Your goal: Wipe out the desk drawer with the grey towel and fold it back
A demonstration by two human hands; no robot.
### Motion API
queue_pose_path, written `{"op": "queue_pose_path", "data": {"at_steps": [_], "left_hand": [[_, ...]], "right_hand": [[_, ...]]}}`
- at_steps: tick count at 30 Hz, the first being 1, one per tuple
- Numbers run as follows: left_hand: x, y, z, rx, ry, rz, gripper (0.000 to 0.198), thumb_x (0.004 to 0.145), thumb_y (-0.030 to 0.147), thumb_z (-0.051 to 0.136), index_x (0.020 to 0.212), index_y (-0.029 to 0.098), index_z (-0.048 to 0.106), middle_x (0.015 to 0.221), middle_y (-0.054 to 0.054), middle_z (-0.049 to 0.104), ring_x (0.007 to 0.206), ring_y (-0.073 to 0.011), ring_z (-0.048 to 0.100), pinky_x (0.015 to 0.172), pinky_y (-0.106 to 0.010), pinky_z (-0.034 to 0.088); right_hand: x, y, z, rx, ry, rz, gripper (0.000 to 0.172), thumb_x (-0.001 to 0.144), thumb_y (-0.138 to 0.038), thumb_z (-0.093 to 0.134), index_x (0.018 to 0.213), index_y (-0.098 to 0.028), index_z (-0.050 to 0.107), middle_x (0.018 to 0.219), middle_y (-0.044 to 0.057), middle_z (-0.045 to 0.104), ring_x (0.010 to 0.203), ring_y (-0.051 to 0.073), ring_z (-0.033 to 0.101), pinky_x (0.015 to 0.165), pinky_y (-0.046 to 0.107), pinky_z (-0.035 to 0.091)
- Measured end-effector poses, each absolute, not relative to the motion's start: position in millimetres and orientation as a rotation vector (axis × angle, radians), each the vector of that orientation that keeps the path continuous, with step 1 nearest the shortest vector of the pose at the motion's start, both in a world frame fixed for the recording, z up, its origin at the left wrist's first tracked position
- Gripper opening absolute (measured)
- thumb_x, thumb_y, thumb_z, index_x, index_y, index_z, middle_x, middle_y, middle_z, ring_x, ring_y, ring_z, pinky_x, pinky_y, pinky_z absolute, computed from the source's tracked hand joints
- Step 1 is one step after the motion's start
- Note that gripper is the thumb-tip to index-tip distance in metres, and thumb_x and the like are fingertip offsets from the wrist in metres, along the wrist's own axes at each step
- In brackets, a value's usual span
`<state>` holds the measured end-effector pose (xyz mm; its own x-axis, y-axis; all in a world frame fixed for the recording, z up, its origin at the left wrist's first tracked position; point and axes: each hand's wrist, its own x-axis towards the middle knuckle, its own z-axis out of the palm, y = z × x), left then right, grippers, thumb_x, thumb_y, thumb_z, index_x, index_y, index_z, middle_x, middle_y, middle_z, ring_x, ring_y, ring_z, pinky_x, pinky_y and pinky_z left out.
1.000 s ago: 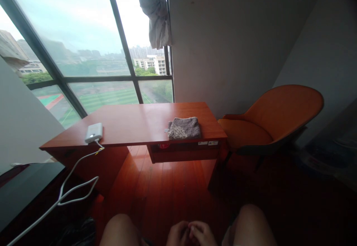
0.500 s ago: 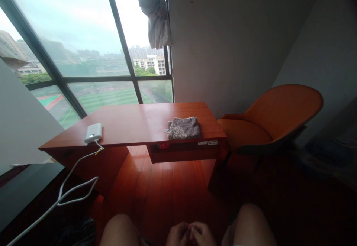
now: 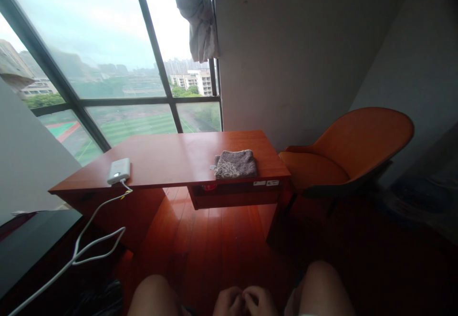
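Note:
My left hand point(image 3: 228, 302) and my right hand point(image 3: 260, 301) rest together between my bare knees at the bottom edge of the head view. Their fingers are curled and touch each other; anything between them is hidden. Ahead stands a red-brown wooden desk point(image 3: 171, 156). On its right part lies a folded grey-brown towel point(image 3: 235, 164). A white power bank point(image 3: 119, 171) sits near the desk's left front corner, and a white cable point(image 3: 93, 239) hangs from it down to the floor at the left.
An orange shell chair point(image 3: 348, 156) stands right of the desk against the wall. A large window point(image 3: 107, 68) lies behind the desk, with a knotted white curtain point(image 3: 197, 15) at its right side. A dark surface point(image 3: 28, 244) sits at the left. The floor is red wood.
Almost nothing has moved. The view has drifted a touch, and my fingers shift slightly against each other.

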<state>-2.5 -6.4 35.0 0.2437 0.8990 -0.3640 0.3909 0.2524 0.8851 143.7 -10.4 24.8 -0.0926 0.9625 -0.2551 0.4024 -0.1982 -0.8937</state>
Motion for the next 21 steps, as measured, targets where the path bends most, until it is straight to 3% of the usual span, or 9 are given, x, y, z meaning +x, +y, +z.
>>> {"op": "queue_pose_path", "data": {"at_steps": [4, 9, 13, 16, 19, 21], "left_hand": [[-1, -4, 42, 1.362, 1.334, 0.569, 0.035, 0.084, 0.043, 0.047, 0.078, 0.016, 0.07, 0.075, -0.003, 0.069, 0.076, -0.0181, 0.06, 0.071, -0.026, 0.045], [3, -4, 36, 1.379, 1.212, 0.659, 0.025, 0.078, 0.03, 0.056, 0.097, 0.018, 0.067, 0.093, -0.005, 0.072, 0.088, -0.019, 0.063, 0.079, -0.026, 0.048], [-2, 13, 38, 1.462, 1.319, 0.752, 0.025, 0.075, 0.022, 0.054, 0.098, 0.018, 0.064, 0.096, -0.007, 0.071, 0.09, -0.0202, 0.065, 0.081, -0.028, 0.051], [-6, 54, 80, 1.697, 1.408, 0.838, 0.023, 0.079, 0.021, 0.051, 0.099, 0.019, 0.062, 0.1, -0.008, 0.069, 0.091, -0.0205, 0.065, 0.083, -0.032, 0.051], [0, 115, 160, 2.0, 1.415, 0.959, 0.022, 0.087, 0.025, 0.047, 0.105, 0.02, 0.059, 0.103, -0.008, 0.066, 0.088, -0.0186, 0.064, 0.08, -0.033, 0.052], [10, 159, 217, 2.205, 1.411, 1.054, 0.023, 0.09, 0.027, 0.044, 0.108, 0.021, 0.058, 0.108, -0.007, 0.064, 0.096, -0.0187, 0.062, 0.087, -0.033, 0.05]], "right_hand": [[144, -10, 33, -1.578, -1.496, 1.318, 0.032, 0.079, -0.034, 0.042, 0.078, -0.016, 0.069, 0.081, 0.014, 0.074, 0.08, 0.027, 0.067, 0.076, 0.037, 0.047], [146, -7, 24, -1.539, -1.216, 1.396, 0.034, 0.073, -0.041, 0.047, 0.088, -0.017, 0.066, 0.084, 0.012, 0.071, 0.079, 0.025, 0.065, 0.077, 0.038, 0.048], [146, -2, 9, -1.519, -0.853, 1.472, 0.045, 0.062, -0.047, 0.052, 0.094, -0.016, 0.061, 0.066, 0.005, 0.063, 0.061, 0.02, 0.058, 0.06, 0.034, 0.044], [145, 0, 8, -1.514, -0.692, 1.525, 0.042, 0.056, -0.044, 0.052, 0.087, -0.016, 0.059, 0.058, 0.0, 0.058, 0.049, 0.014, 0.05, 0.051, 0.029, 0.035], [144, 0, 16, -1.498, -0.653, 1.594, 0.04, 0.052, -0.044, 0.052, 0.081, -0.018, 0.058, 0.055, -0.001, 0.059, 0.044, 0.012, 0.046, 0.047, 0.026, 0.027], [143, 0, 23, -1.517, -0.644, 1.615, 0.039, 0.051, -0.044, 0.052, 0.079, -0.018, 0.058, 0.054, -0.001, 0.059, 0.044, 0.011, 0.046, 0.046, 0.026, 0.026]]}}
